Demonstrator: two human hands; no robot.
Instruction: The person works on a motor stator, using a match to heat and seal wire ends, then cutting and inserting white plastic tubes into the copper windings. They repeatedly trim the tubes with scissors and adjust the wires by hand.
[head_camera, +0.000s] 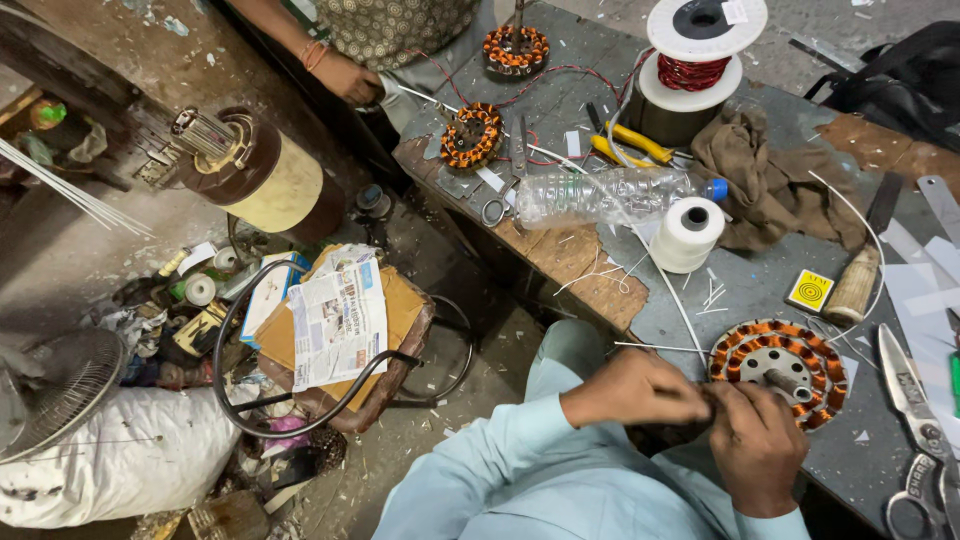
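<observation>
At the near edge of the counter (760, 280) your two hands meet beside the copper-wound stator (785, 370); your left hand (640, 388) is closed, pinching something too small to make out; your right hand (757, 445) is curled shut, fingertips against the stator's rim; large scissors (915, 430) lie just right; a white thread spool (686, 234) stands behind.

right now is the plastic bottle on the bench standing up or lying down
Lying down: the plastic bottle rests on its side on the bench, blue cap pointing right.
</observation>
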